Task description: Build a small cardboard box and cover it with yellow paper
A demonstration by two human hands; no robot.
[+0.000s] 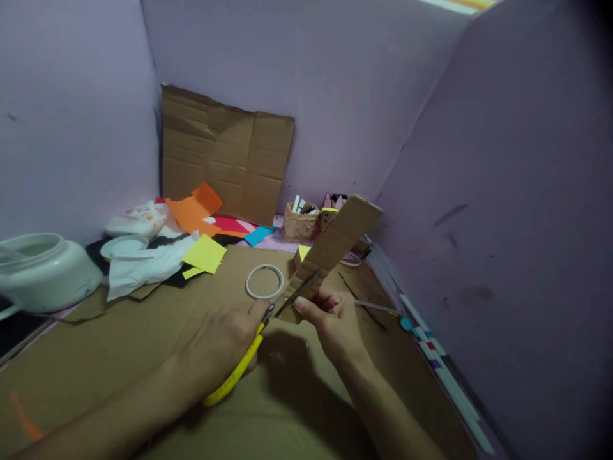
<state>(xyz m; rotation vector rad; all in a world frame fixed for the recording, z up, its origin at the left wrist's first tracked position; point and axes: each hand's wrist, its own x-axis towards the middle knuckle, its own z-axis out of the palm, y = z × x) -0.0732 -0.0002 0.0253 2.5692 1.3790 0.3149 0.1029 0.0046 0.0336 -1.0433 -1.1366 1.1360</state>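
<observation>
A pair of scissors with yellow handles (234, 375) is in my left hand (223, 338), whose fingers are wrapped round the grips. Its blades reach up to the right against a long strip of brown cardboard (335, 239), near the strip's lower end. My right hand (338, 319) pinches that lower end, thumb on the near face. The strip slants up and away to the right, raised above the work surface. The far fingers of both hands are partly hidden. Just beyond the blades, a white tape roll (265, 282) lies flat.
Brown cardboard (191, 332) covers the tabletop. Coloured paper (196, 207), yellow sheets (205, 253) and a white pot-like vessel (43, 271) stand at left. A small basket (301, 222) of pens is at the back. A large cardboard sheet (227, 156) leans on the wall; purple walls close in the sides.
</observation>
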